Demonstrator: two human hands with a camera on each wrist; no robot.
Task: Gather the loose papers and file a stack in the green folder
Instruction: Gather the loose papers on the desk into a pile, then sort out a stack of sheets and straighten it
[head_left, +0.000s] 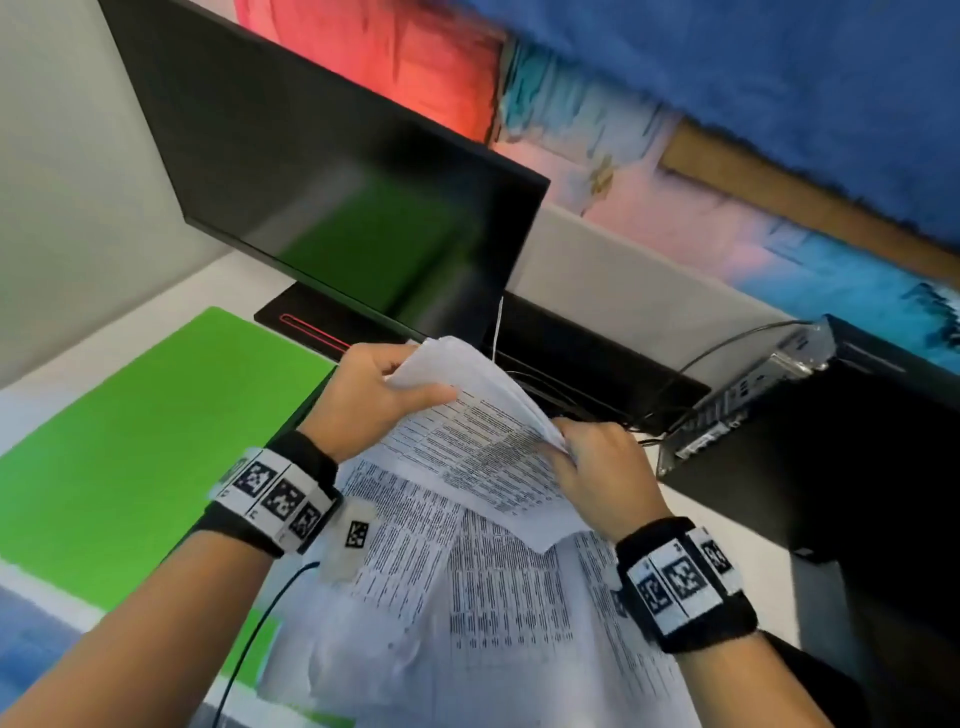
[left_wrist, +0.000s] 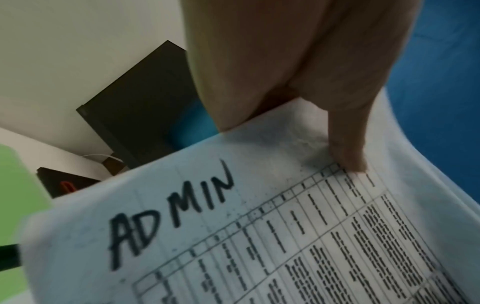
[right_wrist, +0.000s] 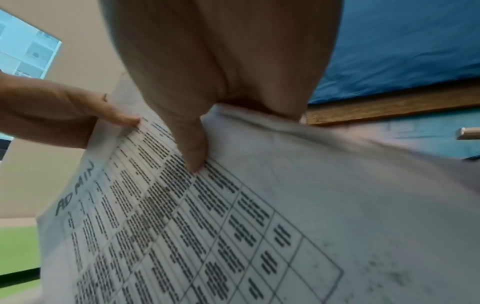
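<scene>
Both hands hold a stack of printed papers (head_left: 467, 441) lifted off the desk. My left hand (head_left: 384, 395) pinches its far left corner, thumb on top. My right hand (head_left: 592, 467) pinches the right edge. The top sheet (left_wrist: 259, 236) carries a table and the handwritten word ADMIN; the same sheet (right_wrist: 207, 216) fills the right wrist view, with the right thumb (right_wrist: 193, 156) pressed on it. More printed sheets (head_left: 493, 613) lie fanned out beneath. The green folder (head_left: 130, 447) lies open and flat on the desk to the left.
A black monitor (head_left: 337, 182) stands behind the papers on a black base (head_left: 306, 327). A small computer (head_left: 743, 405) with cables sits on a black unit at the right. A colourful painting (head_left: 675, 156) hangs on the wall behind.
</scene>
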